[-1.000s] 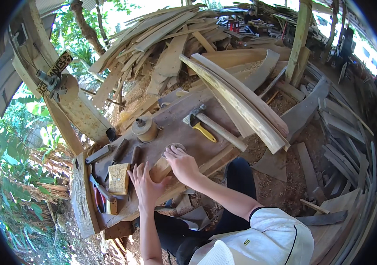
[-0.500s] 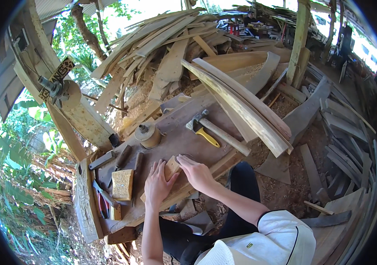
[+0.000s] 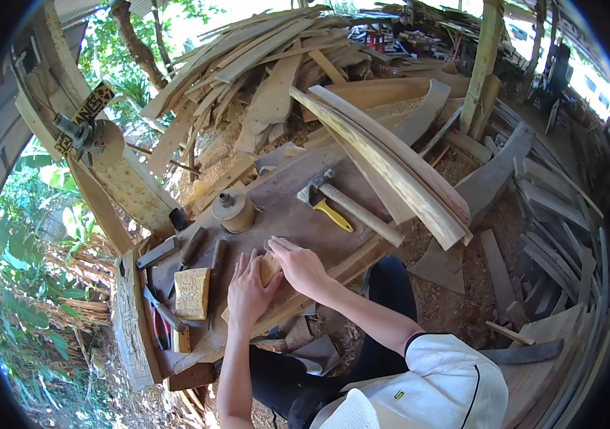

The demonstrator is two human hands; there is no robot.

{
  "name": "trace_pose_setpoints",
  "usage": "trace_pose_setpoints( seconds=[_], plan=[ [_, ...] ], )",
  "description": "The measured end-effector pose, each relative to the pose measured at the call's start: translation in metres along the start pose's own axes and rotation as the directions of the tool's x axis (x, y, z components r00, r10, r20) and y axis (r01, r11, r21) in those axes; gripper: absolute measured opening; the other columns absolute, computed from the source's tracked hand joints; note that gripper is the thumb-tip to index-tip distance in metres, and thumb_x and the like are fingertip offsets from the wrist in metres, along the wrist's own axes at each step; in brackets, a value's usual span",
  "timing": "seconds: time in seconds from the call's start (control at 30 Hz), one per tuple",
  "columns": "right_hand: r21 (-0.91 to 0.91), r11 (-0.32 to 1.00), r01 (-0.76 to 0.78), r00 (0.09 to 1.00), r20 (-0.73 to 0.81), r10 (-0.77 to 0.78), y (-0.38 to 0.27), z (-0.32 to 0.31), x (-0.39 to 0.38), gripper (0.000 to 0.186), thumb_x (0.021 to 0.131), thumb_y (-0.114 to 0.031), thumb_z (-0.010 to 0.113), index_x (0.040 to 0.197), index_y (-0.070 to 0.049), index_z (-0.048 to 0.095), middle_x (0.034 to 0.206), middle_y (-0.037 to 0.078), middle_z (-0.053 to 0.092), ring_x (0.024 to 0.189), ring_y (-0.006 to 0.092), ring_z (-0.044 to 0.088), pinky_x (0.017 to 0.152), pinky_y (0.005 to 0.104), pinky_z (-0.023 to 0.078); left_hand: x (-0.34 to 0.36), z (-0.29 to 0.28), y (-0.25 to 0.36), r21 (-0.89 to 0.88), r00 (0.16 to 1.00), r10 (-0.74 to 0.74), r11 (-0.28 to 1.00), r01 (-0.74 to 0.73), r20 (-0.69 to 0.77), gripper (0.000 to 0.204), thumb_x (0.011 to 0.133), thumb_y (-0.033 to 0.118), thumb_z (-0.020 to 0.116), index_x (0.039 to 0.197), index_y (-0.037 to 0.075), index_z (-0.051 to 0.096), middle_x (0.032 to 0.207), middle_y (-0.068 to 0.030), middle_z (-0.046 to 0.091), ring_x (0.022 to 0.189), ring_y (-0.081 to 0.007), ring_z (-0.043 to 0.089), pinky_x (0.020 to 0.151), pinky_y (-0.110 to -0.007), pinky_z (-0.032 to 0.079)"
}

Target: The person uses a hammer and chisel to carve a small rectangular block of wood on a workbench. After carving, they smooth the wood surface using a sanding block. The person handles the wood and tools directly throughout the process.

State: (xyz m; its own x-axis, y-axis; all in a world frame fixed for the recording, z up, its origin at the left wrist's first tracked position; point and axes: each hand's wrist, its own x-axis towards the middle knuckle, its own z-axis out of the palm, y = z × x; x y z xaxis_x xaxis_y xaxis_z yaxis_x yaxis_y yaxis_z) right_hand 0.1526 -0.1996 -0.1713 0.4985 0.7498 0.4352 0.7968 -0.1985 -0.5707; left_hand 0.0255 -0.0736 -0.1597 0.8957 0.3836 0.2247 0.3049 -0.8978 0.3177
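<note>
A pale wooden block [image 3: 270, 269] lies on the low wooden workbench [image 3: 276, 193] between my hands. My left hand [image 3: 248, 293] rests on its near left side, fingers forward and thumb along it. My right hand [image 3: 296, 264] reaches in from the right, its fingers closed over the block's far end. A thin dark curved edge shows just beyond those fingertips; what it belongs to is hidden. Left of my left hand lie a carved yellowish square of wood [image 3: 192, 294] and dark-handled tools [image 3: 194, 247]. Farther off stands a round wooden pot-like piece [image 3: 233, 212] with a dark knob.
A wooden-handled hammer [image 3: 362, 214] lies beside a yellow-handled tool [image 3: 333, 214]. Red-handled pliers [image 3: 158, 329] lie at the bench's left end. Long boards [image 3: 390, 171] lean over the far right side. A big plank pile [image 3: 262, 64] rises behind; a post [image 3: 482, 71] stands right.
The whole view has shifted slightly. Both hands stay at the wooden block; my right hand has moved a little forward and left over its far end, covering more of it.
</note>
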Motion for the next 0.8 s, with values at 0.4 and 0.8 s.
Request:
trace_pose_setpoints(
  seconds=[0.4, 0.8],
  plan=[
    [-0.077, 0.996, 0.052, 0.998, -0.014, -0.054, 0.001, 0.001, -0.016, 0.047, 0.089, -0.002, 0.06, 0.135, 0.004, 0.058, 0.141, 0.022, 0.061, 0.132, 0.0332, 0.059, 0.104, 0.0406, 0.054, -0.002, 0.0, -0.002, 0.059, 0.999, 0.03, 0.998, -0.029, -0.018, 0.068, 0.095, 0.051, 0.066, 0.138, 0.0, 0.055, 0.151, -0.0209, 0.054, 0.144, -0.0418, 0.045, 0.119, -0.046, 0.039],
    [-0.044, 0.998, 0.042, 0.999, 0.011, -0.042, -0.003, -0.005, -0.011, 0.043, 0.094, -0.006, 0.055, 0.136, 0.003, 0.057, 0.141, 0.022, 0.061, 0.129, 0.0351, 0.061, 0.101, 0.0421, 0.055, -0.001, -0.001, -0.01, 0.018, 0.999, 0.042, 0.999, -0.042, -0.001, 0.067, 0.096, 0.05, 0.066, 0.137, -0.001, 0.055, 0.152, -0.02, 0.054, 0.143, -0.0435, 0.046, 0.121, -0.047, 0.035]
  ],
)
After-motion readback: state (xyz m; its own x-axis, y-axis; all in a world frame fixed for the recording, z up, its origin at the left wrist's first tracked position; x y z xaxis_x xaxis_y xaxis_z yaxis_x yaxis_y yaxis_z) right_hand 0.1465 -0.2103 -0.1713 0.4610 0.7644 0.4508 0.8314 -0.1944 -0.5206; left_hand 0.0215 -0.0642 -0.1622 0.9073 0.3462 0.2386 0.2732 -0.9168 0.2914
